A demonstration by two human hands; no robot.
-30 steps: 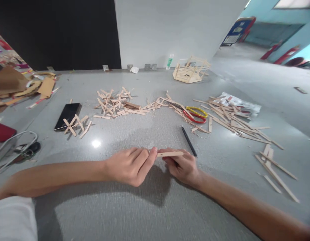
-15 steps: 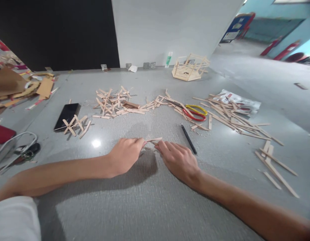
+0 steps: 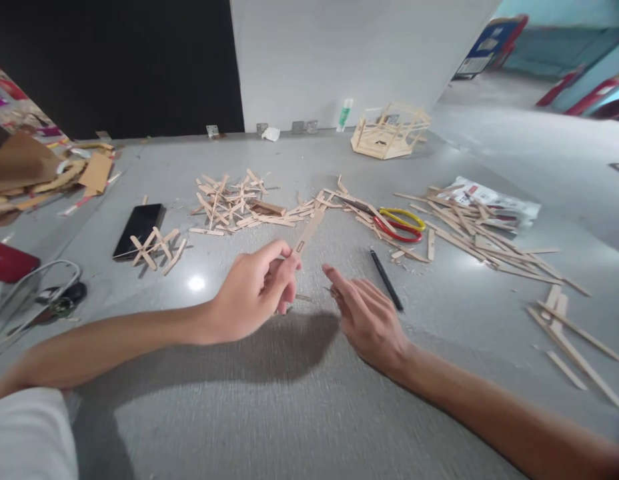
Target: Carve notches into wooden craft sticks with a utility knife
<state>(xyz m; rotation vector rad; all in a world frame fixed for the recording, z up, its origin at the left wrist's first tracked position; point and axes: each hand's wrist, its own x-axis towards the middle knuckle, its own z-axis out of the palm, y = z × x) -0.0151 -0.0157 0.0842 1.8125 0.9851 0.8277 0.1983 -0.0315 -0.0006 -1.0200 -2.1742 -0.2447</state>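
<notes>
My left hand (image 3: 257, 290) pinches a flat wooden craft stick (image 3: 310, 229) that points up and away over the table. A small dark rectangular outline shows on the stick near my fingertips. To the right, my right hand (image 3: 367, 313) is apart from the stick, its index finger reaching forward and the other fingers curled. A thin sliver pokes out by those curled fingers, too small to name. Just right of this hand lies a black pen (image 3: 386, 279). Scissors with red and yellow handles (image 3: 399, 225) rest among sticks beyond it.
Loose stick pieces (image 3: 234, 203) spread across the middle. Longer sticks lie by a white packet (image 3: 509, 203) at right. A hexagonal stick frame (image 3: 384, 137) and a glue stick (image 3: 344, 115) stand at the back. At left are a phone (image 3: 134, 230), cardboard (image 3: 24, 160) and a cable (image 3: 34, 270).
My hands were close together at the stick. Now the right hand has drawn away, and the left has turned, tilting the stick upward with its flat face showing.
</notes>
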